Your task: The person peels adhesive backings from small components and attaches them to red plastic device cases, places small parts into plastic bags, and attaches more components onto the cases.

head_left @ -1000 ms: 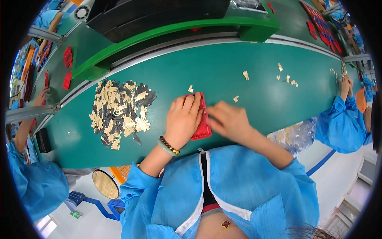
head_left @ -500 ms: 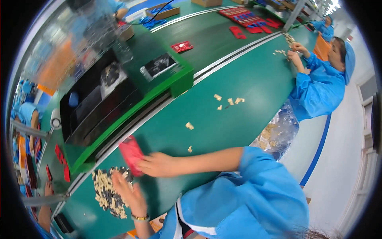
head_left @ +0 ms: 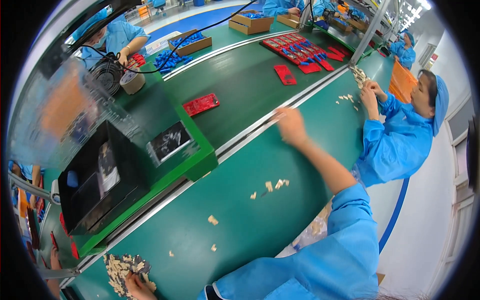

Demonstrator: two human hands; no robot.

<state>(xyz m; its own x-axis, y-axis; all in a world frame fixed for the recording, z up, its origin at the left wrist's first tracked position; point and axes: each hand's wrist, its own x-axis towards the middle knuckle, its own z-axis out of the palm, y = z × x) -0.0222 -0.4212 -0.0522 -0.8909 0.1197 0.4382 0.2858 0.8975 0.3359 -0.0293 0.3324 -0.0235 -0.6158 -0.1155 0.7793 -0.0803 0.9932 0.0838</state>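
Note:
My left hand (head_left: 137,286) is down at the lower left, its fingers drawn together in a pile of small cream and dark pieces (head_left: 117,271). Whatever is between those fingertips is too small to make out. Stretched far forward, my right hand (head_left: 292,127) hovers by the metal rail (head_left: 260,129) along the belt's near side. Motion smears its fingers, and no red part shows in it. On the dark green belt beyond lie a red flat part (head_left: 201,104) and another red part (head_left: 285,75). Several loose cream pieces (head_left: 270,186) are scattered over the green worktop (head_left: 240,210).
A green-edged stand (head_left: 200,162) with a black bin (head_left: 102,185) rises at left. Past the belt are a red tray of parts (head_left: 295,50) and cardboard boxes (head_left: 250,23). A co-worker (head_left: 395,130) in blue handles small pieces at right; another (head_left: 112,40) works across the belt.
My right hand has moved from beside the pile far forward and right; the red part it held is out of sight. My left hand has lowered into the pile. The whole view has shifted.

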